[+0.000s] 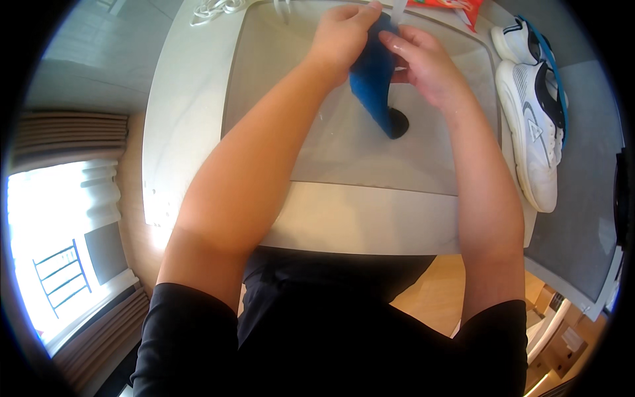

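Note:
Over the grey sink basin (pixel 317 155) hangs a dark blue wet-looking cloth (pixel 372 83), narrowing to a point at its lower end. My left hand (pixel 342 38) is closed on its upper left side, thumb along the top edge. On the right edge my right hand (pixel 426 65) pinches the cloth between thumb and fingers; some of those fingers are hidden behind it. A black round drain (pixel 400 123) shows beside the cloth's tip, and I cannot tell whether they touch. Just above the cloth a pale streak comes down, perhaps water or part of a tap.
White sneakers (pixel 529 126) with a blue strap or lace lie along the counter's right side. An orange-red packet (pixel 456 8) lies behind the basin. A white cord (pixel 217 9) is coiled at the back left. The pale counter's front edge (pixel 370 221) runs close to my body.

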`<control>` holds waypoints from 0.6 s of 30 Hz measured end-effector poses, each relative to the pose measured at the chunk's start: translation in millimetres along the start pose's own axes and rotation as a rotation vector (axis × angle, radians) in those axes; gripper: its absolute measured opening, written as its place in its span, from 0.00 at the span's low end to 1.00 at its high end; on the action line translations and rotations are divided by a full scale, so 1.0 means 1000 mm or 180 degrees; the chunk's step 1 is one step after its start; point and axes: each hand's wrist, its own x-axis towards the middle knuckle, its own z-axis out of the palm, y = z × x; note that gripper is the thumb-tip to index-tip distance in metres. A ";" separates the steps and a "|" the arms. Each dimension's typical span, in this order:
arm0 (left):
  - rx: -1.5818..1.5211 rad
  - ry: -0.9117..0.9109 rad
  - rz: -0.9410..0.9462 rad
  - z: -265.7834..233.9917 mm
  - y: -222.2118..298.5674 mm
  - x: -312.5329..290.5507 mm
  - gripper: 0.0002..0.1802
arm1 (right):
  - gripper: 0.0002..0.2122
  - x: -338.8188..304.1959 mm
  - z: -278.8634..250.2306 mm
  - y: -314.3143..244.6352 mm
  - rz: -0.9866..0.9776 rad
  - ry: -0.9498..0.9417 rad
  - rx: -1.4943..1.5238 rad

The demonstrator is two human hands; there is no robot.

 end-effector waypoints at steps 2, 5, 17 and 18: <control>-0.0261 -0.0032 -0.0058 0.003 0.003 -0.001 0.15 | 0.11 0.002 -0.002 0.002 -0.0105 0.0006 0.0025; -0.0371 -0.0193 -0.0208 0.009 0.010 -0.008 0.15 | 0.11 0.008 -0.016 0.007 -0.0324 0.0146 0.0391; 0.0105 0.0208 -0.0106 0.009 0.002 -0.004 0.21 | 0.15 0.001 -0.012 0.001 0.0331 -0.0303 0.0058; 0.0066 0.0259 -0.0080 0.009 0.001 -0.004 0.21 | 0.15 0.001 -0.011 0.002 0.0365 -0.0345 -0.0084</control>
